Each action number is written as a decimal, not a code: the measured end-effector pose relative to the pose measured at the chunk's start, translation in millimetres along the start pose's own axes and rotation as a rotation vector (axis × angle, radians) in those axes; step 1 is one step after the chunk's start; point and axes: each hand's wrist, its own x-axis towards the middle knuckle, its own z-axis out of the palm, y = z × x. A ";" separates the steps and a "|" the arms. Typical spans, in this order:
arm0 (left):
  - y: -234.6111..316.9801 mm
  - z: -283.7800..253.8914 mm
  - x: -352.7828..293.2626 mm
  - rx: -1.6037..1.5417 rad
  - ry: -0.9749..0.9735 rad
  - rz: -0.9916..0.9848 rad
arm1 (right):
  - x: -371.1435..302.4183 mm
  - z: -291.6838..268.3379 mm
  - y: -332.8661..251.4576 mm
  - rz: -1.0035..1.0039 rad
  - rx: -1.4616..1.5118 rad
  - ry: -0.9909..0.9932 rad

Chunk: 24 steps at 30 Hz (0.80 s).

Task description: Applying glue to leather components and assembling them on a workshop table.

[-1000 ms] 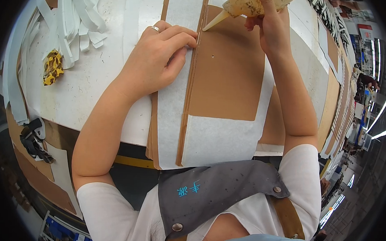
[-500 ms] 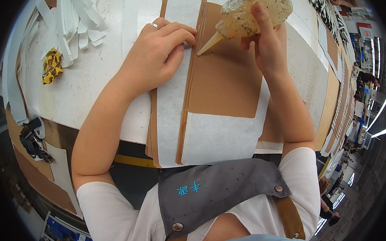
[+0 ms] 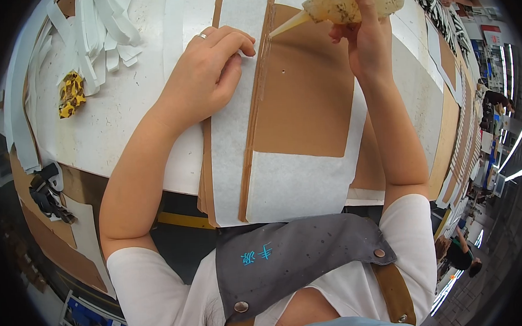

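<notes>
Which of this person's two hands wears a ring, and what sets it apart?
The left hand, over the white strip, with a silver ring on one finger; the right hand grips the squeeze bottle and shows no ring.

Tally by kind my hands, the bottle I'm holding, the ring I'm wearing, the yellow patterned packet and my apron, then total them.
Bare hands: 2, left hand and right hand
Translucent squeeze bottle: 1
Silver ring: 1
Yellow-and-black packet: 1
Dark grey apron: 1
Total: 6
</notes>
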 end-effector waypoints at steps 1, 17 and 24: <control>-0.3 -0.1 -0.4 0.001 0.003 0.000 | 1.8 2.4 0.6 0.000 0.002 0.000; -0.7 1.1 0.6 0.007 0.000 0.018 | 0.8 2.9 14.5 -0.078 -0.066 -0.056; -1.0 0.4 -0.4 0.006 0.004 0.020 | -15.9 7.4 14.5 -0.061 0.051 -0.089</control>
